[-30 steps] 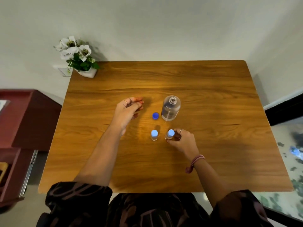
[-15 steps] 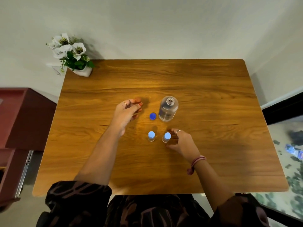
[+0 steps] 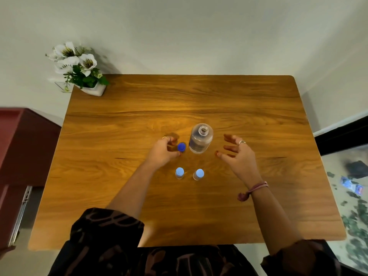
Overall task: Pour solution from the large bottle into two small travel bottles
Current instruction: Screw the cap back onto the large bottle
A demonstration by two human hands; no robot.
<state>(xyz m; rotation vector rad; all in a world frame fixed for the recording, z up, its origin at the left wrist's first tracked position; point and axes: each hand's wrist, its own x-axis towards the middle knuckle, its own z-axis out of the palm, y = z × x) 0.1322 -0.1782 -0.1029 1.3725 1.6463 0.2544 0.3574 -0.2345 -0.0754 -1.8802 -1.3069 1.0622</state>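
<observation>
The big bottle [image 3: 200,138] stands upright near the middle of the table [image 3: 258,108], its neck open, with clear liquid filling most of the body. Its dark blue cap [image 3: 181,147] lies on the wood just to its left. Nearer the person, two small bottles stand side by side and a little apart: the left vial [image 3: 179,173] and the right vial [image 3: 198,174], each topped by a pale blue cap; how much either holds is too small to tell. The left hand [image 3: 162,151] is curled loosely around the dark blue cap, thumb and fingertips close on either side of it, but whether they actually pinch it or only flank it cannot be told. The right hand [image 3: 238,153] is open, fingers spread and slightly bent, palm turned toward the big bottle from its right side, near it yet clear of the glass and grasping nothing. A cord band [image 3: 256,187] circles that wrist. A flower pot [image 3: 93,90] sits at the far left corner.
</observation>
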